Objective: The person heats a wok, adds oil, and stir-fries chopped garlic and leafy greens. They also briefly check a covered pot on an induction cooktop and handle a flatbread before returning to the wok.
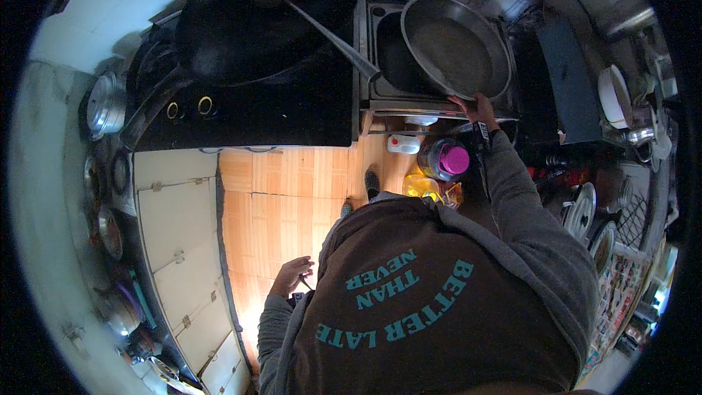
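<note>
At the upper right, my right hand (476, 109) grips the near rim of a large round metal pan (452, 47). The pan lies tilted over a steel sink (378, 85), and its inside looks bare and dull grey. My left hand (290, 277) hangs low at my side above the floor, fingers loosely curled and apart, with nothing seen in it. A thin dark strap shows beside that hand. Left of the sink, a big black wok (236, 39) rests on the stove, with a long-handled metal ladle (334, 39) lying across it.
Black stove (263, 115) with two knobs stands left of the sink. Below the sink are a white jug (403, 144), a pink-lidded container (454, 159) and a yellow bottle (421, 185). Pale cabinets (175, 230) run along the left. A white bowl (614, 96) and metal lids (580, 211) sit right.
</note>
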Motion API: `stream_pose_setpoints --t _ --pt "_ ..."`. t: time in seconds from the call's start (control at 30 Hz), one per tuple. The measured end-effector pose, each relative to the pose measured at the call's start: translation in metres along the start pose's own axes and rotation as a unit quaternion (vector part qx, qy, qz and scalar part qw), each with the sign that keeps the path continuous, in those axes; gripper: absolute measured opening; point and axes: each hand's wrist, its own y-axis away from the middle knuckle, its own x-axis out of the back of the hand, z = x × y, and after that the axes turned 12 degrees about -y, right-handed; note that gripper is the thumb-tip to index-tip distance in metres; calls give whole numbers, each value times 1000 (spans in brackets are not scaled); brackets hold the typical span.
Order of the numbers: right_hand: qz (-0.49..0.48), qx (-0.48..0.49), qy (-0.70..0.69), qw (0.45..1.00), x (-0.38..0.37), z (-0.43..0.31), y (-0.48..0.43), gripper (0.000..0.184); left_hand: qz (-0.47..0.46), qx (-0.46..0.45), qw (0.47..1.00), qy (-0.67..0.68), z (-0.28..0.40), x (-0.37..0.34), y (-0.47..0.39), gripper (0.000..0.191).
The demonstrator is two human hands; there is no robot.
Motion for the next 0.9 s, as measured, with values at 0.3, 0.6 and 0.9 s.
stream_pose_setpoints --t 0.3,0.6,0.9 --pt "-7 8 63 998 28 -7 -11 51 201 -132 970 -32 72 54 35 53" --pt "239 31 -148 959 -31 -48 26 43 268 -251 928 -72 172 83 75 60" --pt "86 16 193 977 40 -63 24 41 288 -321 889 -158 231 100 94 56"
